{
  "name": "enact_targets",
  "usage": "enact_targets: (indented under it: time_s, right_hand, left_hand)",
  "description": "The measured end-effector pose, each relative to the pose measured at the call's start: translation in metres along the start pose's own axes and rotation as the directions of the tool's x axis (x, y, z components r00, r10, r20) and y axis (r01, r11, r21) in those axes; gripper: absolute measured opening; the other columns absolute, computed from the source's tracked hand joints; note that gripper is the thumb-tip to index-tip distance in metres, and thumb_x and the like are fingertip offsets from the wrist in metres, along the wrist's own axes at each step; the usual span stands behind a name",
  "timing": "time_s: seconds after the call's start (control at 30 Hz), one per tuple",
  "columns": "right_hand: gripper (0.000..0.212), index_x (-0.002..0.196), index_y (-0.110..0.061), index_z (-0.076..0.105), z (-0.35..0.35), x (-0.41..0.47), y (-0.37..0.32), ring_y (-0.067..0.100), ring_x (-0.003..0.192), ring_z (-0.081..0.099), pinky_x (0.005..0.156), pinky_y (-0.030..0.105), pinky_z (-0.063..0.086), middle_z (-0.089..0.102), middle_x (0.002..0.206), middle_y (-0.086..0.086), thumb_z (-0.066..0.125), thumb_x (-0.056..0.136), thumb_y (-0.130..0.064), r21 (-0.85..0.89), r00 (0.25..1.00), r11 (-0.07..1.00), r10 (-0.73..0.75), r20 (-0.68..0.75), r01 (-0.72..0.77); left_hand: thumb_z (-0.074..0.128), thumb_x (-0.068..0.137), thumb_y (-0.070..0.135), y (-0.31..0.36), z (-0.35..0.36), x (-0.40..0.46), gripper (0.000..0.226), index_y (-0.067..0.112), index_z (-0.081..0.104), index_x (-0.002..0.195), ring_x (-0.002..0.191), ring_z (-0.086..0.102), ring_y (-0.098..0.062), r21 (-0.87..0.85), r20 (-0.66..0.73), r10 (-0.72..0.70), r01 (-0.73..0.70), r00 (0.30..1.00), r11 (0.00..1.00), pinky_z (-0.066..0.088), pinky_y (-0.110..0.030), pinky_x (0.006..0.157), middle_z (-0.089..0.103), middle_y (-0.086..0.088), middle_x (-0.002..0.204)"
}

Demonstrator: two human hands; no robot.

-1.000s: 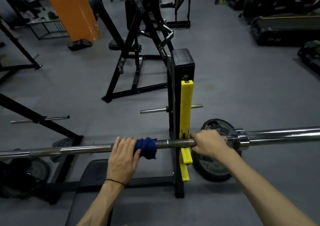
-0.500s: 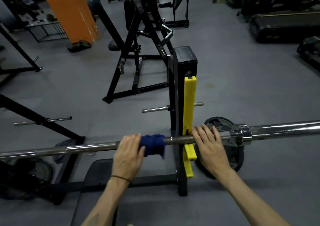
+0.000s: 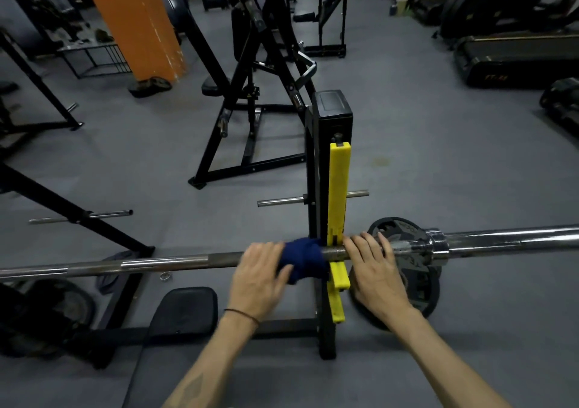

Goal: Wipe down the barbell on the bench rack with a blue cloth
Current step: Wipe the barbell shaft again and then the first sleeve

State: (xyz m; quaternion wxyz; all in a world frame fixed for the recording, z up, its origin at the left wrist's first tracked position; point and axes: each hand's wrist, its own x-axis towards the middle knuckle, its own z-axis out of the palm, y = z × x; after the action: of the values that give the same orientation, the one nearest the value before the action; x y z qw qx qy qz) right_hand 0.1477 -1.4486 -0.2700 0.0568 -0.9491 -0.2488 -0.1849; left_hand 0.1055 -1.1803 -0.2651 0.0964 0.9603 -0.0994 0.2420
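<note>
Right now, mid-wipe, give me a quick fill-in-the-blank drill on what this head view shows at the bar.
1. The left hand presses a cloth of ____ colour around the barbell.
2. The cloth sits just to the ____ of the yellow bar catch.
3. The right hand rests on the barbell with its fingers ____.
4. Behind the right hand, a black ____ leans near the rack upright.

Missing words: blue; left; straight; weight plate

Glossy chrome metal barbell [image 3: 156, 263], soft blue cloth [image 3: 302, 259], smooth yellow plastic guard [image 3: 337, 188]
</note>
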Motion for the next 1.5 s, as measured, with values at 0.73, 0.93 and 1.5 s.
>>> enact_targets:
  time_s: [0.73,0.93,1.5]
  right_hand:
    - [0.073,0.135,-0.015,0.058,-0.009,0.004,-0.006,0.022,0.123,0.053,0.121,0.046,0.018,0.059,0.127,0.000,0.022,0.102,-0.070,0.235,0.995,0.967,0.097,0.040,-0.103]
    - [0.055,0.127,-0.011,0.063,-0.004,0.004,-0.013,0.027,0.113,0.057,0.117,0.050,0.024,0.060,0.117,0.005,0.039,0.098,-0.051,0.169,0.989,0.976,0.145,-0.035,-0.137]
    - [0.048,0.128,-0.012,0.060,0.000,0.005,-0.011,0.028,0.112,0.056,0.118,0.049,0.021,0.057,0.115,0.003,0.040,0.096,-0.041,0.209,0.989,0.968,0.146,-0.036,-0.136]
  left_hand:
    - [0.043,0.099,0.045,-0.021,-0.014,-0.005,0.034,0.018,0.060,0.110,0.089,0.057,-0.022,0.060,0.041,-0.094,0.091,0.995,0.994,0.039,-0.039,0.106,0.061,0.001,0.097]
    - [0.038,0.100,0.039,0.018,0.003,0.013,0.030,0.018,0.060,0.101,0.089,0.056,-0.025,0.125,0.057,-0.204,0.196,0.977,0.973,0.039,-0.046,0.109,0.060,0.001,0.093]
    - [0.033,0.104,0.021,-0.023,-0.006,0.003,0.037,0.011,0.063,0.084,0.073,0.048,-0.031,0.207,-0.083,-0.158,0.172,0.984,0.963,0.046,-0.052,0.086,0.052,-0.008,0.080]
